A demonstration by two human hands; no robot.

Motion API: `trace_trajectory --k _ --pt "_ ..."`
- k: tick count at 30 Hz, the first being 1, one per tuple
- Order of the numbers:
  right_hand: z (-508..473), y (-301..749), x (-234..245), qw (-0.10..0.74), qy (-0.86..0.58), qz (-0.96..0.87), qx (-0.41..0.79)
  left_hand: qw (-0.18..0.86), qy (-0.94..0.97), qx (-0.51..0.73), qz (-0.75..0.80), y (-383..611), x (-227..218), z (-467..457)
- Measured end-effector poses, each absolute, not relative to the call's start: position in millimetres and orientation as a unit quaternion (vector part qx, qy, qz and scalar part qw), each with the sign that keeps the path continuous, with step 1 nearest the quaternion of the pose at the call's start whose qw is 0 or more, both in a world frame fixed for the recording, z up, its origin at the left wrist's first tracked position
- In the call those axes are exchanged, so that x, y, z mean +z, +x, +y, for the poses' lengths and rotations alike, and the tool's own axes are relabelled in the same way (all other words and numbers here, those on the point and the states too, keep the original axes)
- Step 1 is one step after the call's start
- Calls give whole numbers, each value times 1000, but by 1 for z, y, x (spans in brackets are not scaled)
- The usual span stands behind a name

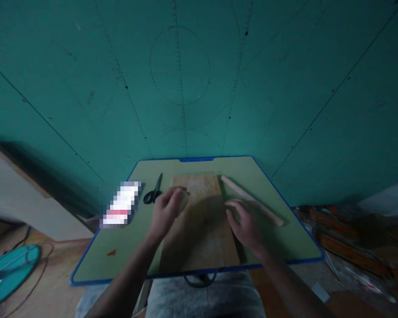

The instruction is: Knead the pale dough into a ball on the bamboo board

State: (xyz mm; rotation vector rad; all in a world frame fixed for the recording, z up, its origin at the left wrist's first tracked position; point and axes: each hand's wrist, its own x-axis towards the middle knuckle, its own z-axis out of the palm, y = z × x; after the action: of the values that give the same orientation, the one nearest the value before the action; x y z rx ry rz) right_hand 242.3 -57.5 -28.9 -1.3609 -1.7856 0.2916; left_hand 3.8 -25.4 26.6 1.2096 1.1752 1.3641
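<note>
My left hand (166, 212) is closed above the left side of a wooden board (207, 229). A small pale, roundish piece (184, 201) shows at its fingers; its kind I cannot make out. Over the board's right edge, my right hand (247, 225) has its thumb and fingers curved and apart, holding nothing. Beyond that hand, a wooden rolling pin (252, 201) lies slantwise on the table. Dark-handled scissors (154, 192) rest just left of my left hand, blades pointing away.
The board lies on a pale green folding table (135, 260) with a blue rim. A pixelated flat object (121, 205) and a small orange scrap (112, 252) are at left. A green marked wall (195, 88) rises behind. Plastic-wrapped bundles (348, 247) sit right; a turquoise round thing (13, 269) left.
</note>
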Motion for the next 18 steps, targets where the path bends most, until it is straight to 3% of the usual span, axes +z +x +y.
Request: trace_trajectory --k 2,6,11,18 --pt "-56 238 -26 411 -538 -726 119 549 338 622 444 -9 33 -10" --pt "-50 209 -14 320 -518 -784 121 649 185 615 408 -21 33 6" --pt "-45 160 -6 155 -450 -875 84 654 144 600 438 -11 17 9" --pt "-58 168 -12 92 -373 -919 83 557 290 643 439 -3 -6 10"
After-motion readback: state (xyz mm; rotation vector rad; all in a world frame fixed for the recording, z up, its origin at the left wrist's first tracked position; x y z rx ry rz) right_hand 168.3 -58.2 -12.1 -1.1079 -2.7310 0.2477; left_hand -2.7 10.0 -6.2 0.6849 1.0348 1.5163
